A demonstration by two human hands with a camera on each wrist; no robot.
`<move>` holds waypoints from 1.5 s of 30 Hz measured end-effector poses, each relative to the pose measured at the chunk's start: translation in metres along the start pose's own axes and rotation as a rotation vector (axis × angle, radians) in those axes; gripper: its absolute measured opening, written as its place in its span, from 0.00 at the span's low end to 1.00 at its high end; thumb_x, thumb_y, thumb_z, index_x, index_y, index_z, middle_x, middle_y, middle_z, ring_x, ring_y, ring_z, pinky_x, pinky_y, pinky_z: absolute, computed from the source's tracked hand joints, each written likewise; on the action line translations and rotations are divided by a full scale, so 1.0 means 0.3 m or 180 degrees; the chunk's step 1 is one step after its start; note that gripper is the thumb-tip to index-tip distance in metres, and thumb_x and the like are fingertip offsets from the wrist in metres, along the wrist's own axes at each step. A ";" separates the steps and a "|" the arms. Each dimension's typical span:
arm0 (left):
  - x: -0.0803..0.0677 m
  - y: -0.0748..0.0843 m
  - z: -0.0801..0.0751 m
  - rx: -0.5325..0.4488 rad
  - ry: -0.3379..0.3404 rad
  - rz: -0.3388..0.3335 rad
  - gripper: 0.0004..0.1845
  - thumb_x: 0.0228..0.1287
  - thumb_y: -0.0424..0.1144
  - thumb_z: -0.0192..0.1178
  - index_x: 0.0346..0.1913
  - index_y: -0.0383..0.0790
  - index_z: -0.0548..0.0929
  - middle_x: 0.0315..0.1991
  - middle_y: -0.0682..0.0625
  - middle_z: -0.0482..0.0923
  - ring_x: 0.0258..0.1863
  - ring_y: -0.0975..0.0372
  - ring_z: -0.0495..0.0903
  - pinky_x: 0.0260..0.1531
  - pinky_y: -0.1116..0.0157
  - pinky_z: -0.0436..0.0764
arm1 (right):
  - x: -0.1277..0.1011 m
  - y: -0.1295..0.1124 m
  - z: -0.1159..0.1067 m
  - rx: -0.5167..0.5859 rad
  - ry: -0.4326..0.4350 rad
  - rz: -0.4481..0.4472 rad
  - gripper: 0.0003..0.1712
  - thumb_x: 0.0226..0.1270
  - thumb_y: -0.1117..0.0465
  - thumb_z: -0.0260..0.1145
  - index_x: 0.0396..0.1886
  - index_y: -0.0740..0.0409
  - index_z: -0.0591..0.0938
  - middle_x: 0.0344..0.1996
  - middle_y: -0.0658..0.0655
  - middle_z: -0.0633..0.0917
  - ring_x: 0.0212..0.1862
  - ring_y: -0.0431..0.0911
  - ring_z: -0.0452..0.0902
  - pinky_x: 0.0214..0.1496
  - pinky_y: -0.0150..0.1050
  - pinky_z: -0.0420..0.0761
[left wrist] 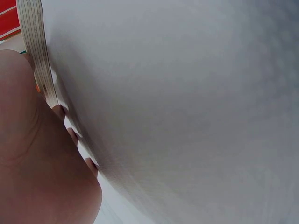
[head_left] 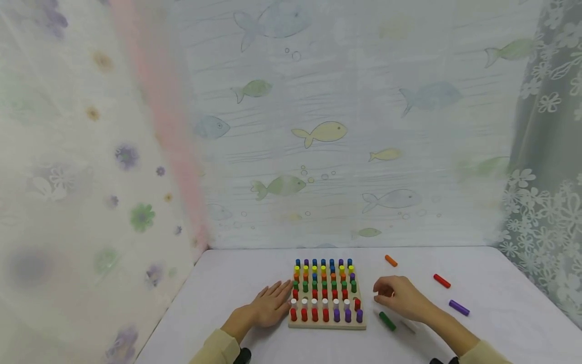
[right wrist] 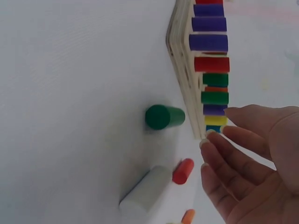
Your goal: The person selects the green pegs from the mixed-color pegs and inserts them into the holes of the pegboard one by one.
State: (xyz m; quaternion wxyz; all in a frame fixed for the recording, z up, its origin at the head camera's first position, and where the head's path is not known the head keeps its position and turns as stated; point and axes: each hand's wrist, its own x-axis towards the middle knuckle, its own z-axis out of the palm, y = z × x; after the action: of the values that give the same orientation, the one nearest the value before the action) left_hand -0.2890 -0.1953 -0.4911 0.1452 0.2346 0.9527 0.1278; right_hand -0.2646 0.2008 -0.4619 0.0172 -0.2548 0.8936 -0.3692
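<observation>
A wooden pegboard (head_left: pixel 327 326) lies on the white table, with rows of coloured pegs standing in it: blue, yellow, orange, green, red, white and purple. Bare holes show in the upper red row. My left hand (head_left: pixel 271 305) rests with fingers extended against the board's left side; in the left wrist view its fingers lie along the board's layered edge (left wrist: pixel 35 46). Just right of the board hovers my right hand (head_left: pixel 402 296), its fingers loosely bent. Nothing is between thumb and fingers in the right wrist view. Nearest to it are a green peg (head_left: pixel 387 321) and a white peg (head_left: pixel 408 326).
Farther right on the table lie a red peg (head_left: pixel 442 281) and a purple peg (head_left: pixel 459 308). An orange peg (head_left: pixel 391 261) is toward the back. A fish-print curtain (head_left: pixel 318 162) hangs behind the table, and a floral sheet (head_left: pixel 82 202) borders the left.
</observation>
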 end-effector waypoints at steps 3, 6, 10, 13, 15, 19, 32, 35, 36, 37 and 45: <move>0.003 -0.005 0.003 -0.0001 -0.0012 -0.0007 0.36 0.81 0.59 0.38 0.83 0.46 0.52 0.83 0.51 0.50 0.82 0.49 0.47 0.77 0.40 0.46 | -0.017 0.012 -0.011 0.0024 -0.0073 0.0017 0.08 0.68 0.63 0.70 0.42 0.63 0.85 0.31 0.46 0.84 0.33 0.35 0.75 0.34 0.31 0.78; 0.014 -0.021 0.017 0.0002 0.0030 -0.0006 0.36 0.81 0.60 0.38 0.83 0.47 0.52 0.83 0.51 0.50 0.82 0.50 0.47 0.78 0.41 0.46 | -0.033 0.020 -0.021 0.0053 -0.0164 0.0068 0.09 0.68 0.62 0.70 0.43 0.63 0.85 0.31 0.47 0.82 0.32 0.36 0.74 0.33 0.31 0.77; 0.026 -0.037 0.032 -0.0030 0.0083 -0.0003 0.36 0.81 0.61 0.38 0.83 0.47 0.53 0.83 0.52 0.50 0.82 0.51 0.47 0.78 0.41 0.46 | -0.051 0.033 -0.025 0.0085 -0.0319 0.0177 0.10 0.68 0.60 0.71 0.44 0.62 0.84 0.30 0.48 0.81 0.31 0.38 0.72 0.32 0.31 0.76; 0.031 -0.042 0.038 -0.0059 0.0079 -0.0003 0.37 0.80 0.62 0.38 0.83 0.47 0.54 0.83 0.53 0.50 0.82 0.51 0.47 0.78 0.41 0.45 | -0.060 0.042 -0.020 0.0173 -0.0422 0.0222 0.12 0.67 0.59 0.72 0.44 0.62 0.83 0.30 0.49 0.81 0.31 0.39 0.72 0.31 0.31 0.75; 0.033 -0.044 0.040 -0.0070 0.0065 -0.0006 0.37 0.80 0.62 0.38 0.83 0.47 0.53 0.83 0.52 0.50 0.82 0.51 0.47 0.78 0.41 0.45 | -0.064 0.046 -0.014 0.0228 -0.0465 0.0229 0.13 0.66 0.59 0.73 0.44 0.62 0.83 0.29 0.49 0.80 0.30 0.39 0.72 0.30 0.31 0.75; 0.033 -0.046 0.041 -0.0053 0.0061 -0.0010 0.37 0.80 0.62 0.37 0.83 0.47 0.53 0.83 0.52 0.50 0.82 0.51 0.46 0.78 0.41 0.45 | -0.060 0.050 -0.002 0.0270 -0.0499 0.0256 0.14 0.64 0.59 0.75 0.44 0.61 0.83 0.28 0.49 0.80 0.30 0.40 0.73 0.30 0.31 0.75; 0.028 -0.040 0.029 -0.0004 0.0050 0.0041 0.37 0.81 0.62 0.35 0.83 0.48 0.51 0.83 0.52 0.49 0.82 0.49 0.46 0.77 0.39 0.45 | -0.037 0.049 0.039 0.0122 -0.0487 0.0300 0.09 0.61 0.62 0.76 0.38 0.57 0.84 0.28 0.49 0.80 0.31 0.41 0.72 0.32 0.31 0.74; 0.031 -0.044 0.033 -0.0014 0.0062 0.0048 0.37 0.81 0.63 0.35 0.83 0.47 0.52 0.83 0.51 0.49 0.82 0.49 0.46 0.77 0.39 0.46 | -0.031 0.044 0.043 0.0113 -0.0482 0.0228 0.08 0.62 0.62 0.76 0.37 0.56 0.84 0.28 0.48 0.79 0.31 0.40 0.72 0.32 0.31 0.74; 0.032 -0.048 0.037 -0.0026 0.0065 0.0045 0.37 0.80 0.63 0.35 0.83 0.47 0.52 0.83 0.51 0.49 0.82 0.49 0.46 0.77 0.40 0.45 | -0.029 0.043 0.044 0.0112 -0.0475 0.0195 0.08 0.62 0.62 0.75 0.37 0.56 0.84 0.28 0.48 0.79 0.31 0.39 0.71 0.32 0.31 0.74; 0.034 -0.050 0.038 -0.0035 0.0068 0.0045 0.38 0.80 0.63 0.36 0.83 0.47 0.52 0.83 0.51 0.49 0.82 0.49 0.46 0.77 0.40 0.45 | -0.028 0.043 0.046 0.0106 -0.0469 0.0169 0.07 0.62 0.63 0.75 0.37 0.57 0.84 0.28 0.48 0.79 0.31 0.39 0.71 0.31 0.31 0.75; 0.030 -0.039 0.034 0.0010 0.0081 -0.0014 0.36 0.81 0.60 0.38 0.83 0.47 0.53 0.83 0.52 0.50 0.82 0.51 0.48 0.78 0.42 0.47 | -0.011 0.044 0.054 0.0382 -0.0450 0.0211 0.07 0.66 0.62 0.73 0.39 0.59 0.85 0.31 0.49 0.82 0.32 0.41 0.74 0.33 0.31 0.76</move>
State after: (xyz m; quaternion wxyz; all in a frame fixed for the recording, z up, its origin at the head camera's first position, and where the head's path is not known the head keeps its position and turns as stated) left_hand -0.2982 -0.1992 -0.5061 0.1330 0.2310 0.9552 0.1288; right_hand -0.2639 0.1998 -0.4829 0.1076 -0.2490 0.8743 -0.4025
